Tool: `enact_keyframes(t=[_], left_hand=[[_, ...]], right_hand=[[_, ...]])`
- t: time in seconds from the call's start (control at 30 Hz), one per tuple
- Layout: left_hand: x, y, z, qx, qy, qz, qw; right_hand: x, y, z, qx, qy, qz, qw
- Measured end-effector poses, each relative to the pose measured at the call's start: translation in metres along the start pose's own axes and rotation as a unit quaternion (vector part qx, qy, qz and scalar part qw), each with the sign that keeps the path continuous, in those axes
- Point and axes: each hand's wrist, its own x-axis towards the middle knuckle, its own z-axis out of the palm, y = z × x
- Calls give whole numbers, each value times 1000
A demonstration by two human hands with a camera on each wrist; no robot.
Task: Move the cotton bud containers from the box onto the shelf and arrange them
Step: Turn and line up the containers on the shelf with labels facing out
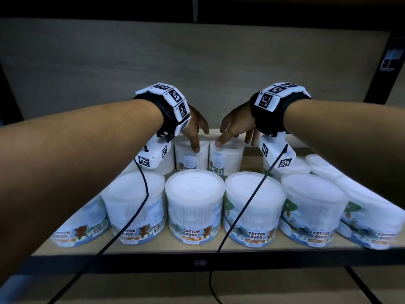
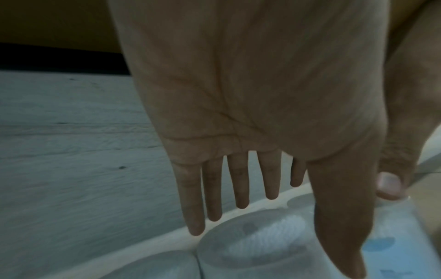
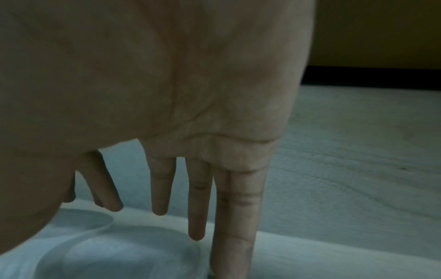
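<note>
Round clear cotton bud containers with white lids stand on the wooden shelf [image 1: 252, 245]. Several form the front row [image 1: 195, 205]. Behind them stand two more, a left one [image 1: 188, 159] and a right one [image 1: 228, 159]. My left hand [image 1: 197, 137] reaches over the left one with straight fingers, thumb touching its front upper edge. My right hand [image 1: 232, 132] hovers over the right one, thumb on its lid rim. The left wrist view shows the left hand [image 2: 241, 179] spread above a lid [image 2: 257, 241]. The right wrist view shows the right hand [image 3: 198, 198] hanging over a lid [image 3: 107, 254]. Neither hand grips anything.
More containers [image 1: 293, 167] sit at the back right, and another is partly hidden under my left wrist camera [image 1: 153, 154]. The shelf's grey back panel [image 1: 197, 73] stands close behind the hands. A dark upright post [image 1: 381, 69] stands at the right. Wrist cables hang over the front row.
</note>
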Motion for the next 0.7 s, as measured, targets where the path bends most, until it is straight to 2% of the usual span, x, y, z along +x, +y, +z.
enact_keyframes(t=[0.37,0.7], left_hand=[[7,1,6,58,-5,8,998],[10,-8,8,23,5,7,1000]], right_hand=[[8,-7,8,-39,10,2,999],[1,-6,11,-57,14,-15,998]])
